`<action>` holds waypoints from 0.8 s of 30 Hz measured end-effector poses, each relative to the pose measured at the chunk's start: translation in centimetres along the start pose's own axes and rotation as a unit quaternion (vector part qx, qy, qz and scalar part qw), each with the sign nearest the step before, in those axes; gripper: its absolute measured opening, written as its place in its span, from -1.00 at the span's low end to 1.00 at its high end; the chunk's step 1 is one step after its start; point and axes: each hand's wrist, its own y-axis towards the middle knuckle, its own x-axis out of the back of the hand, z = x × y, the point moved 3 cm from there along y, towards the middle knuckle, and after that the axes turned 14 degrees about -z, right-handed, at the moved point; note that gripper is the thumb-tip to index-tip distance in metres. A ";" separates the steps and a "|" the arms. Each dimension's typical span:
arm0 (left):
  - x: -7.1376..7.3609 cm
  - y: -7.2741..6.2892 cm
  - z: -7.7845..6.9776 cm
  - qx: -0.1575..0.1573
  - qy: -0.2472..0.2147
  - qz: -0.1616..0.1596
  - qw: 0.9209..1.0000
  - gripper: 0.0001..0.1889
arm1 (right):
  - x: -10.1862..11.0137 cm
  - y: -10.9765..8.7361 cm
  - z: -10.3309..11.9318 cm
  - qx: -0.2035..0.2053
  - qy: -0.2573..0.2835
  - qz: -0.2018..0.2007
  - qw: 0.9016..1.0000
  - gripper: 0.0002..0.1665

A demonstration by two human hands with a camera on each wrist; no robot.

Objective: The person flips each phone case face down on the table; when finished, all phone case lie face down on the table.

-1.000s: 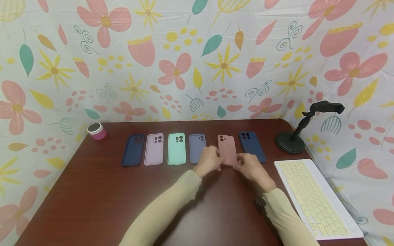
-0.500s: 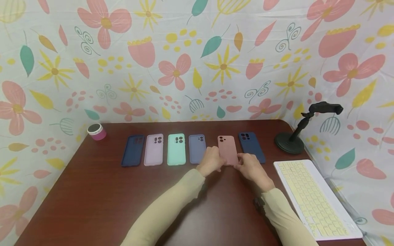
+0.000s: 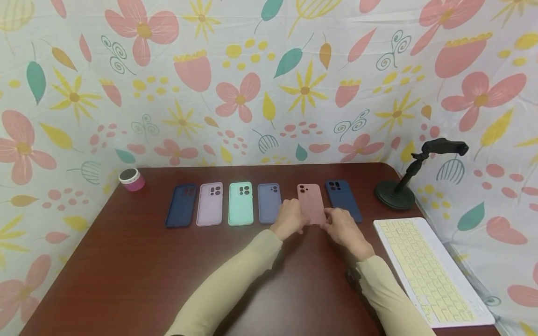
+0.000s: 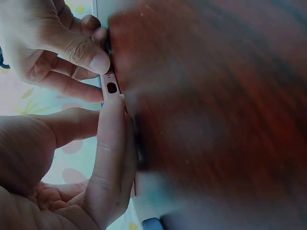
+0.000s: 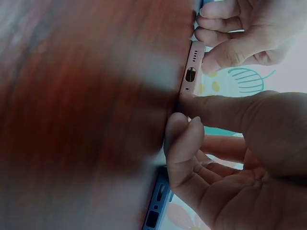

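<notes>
A pink phone case (image 3: 310, 201) lies back side up in a row of cases. My left hand (image 3: 290, 217) holds its lower left corner, while my right hand (image 3: 342, 228) grips the lower right corner. Both wrist views show the bottom edge of the pink case (image 4: 112, 87) with its port cutout between the thumbs. Close left of it is a grey-blue phone case (image 3: 268, 198), its lower right partly behind my left hand. On the right a dark blue phone case (image 3: 345, 200) lies slightly angled; its cutouts show in the right wrist view.
Further left lie a mint case (image 3: 241, 212), a lilac case (image 3: 209, 210) and a navy case (image 3: 180, 210). A pink and white round container (image 3: 132, 180) stands at the back left corner. At right are a black stand (image 3: 397, 193) and a white keyboard (image 3: 433, 270) on the brown table (image 3: 126, 280).
The pink case's lower edge has shifted slightly away from me and sits straighter. My left hand has edged a little to the right; the right hand stays almost in place.
</notes>
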 end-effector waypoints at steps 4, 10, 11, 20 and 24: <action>0.3 -0.3 0.1 0.009 -0.013 0.001 1.000 -0.81 | 1.4 -1.0 2.0 -0.002 0.001 -0.007 1.000 -0.35; 1.8 -1.0 0.2 -0.014 -0.051 0.015 0.999 -0.82 | 1.3 -1.7 2.6 0.034 0.012 -0.053 0.998 -0.40; 2.1 -1.1 0.3 -0.017 -0.054 0.019 0.998 -0.77 | 1.4 -1.9 2.9 0.037 0.015 -0.061 0.997 -0.42; 5.7 -1.3 2.3 -0.008 -0.045 0.039 0.998 -0.44 | 1.9 -2.3 6.9 0.025 0.049 -0.064 0.996 -0.39; 6.9 -1.0 3.7 -0.005 -0.044 0.035 0.998 -0.40 | 1.3 -2.4 7.9 0.025 0.075 -0.044 0.996 -0.33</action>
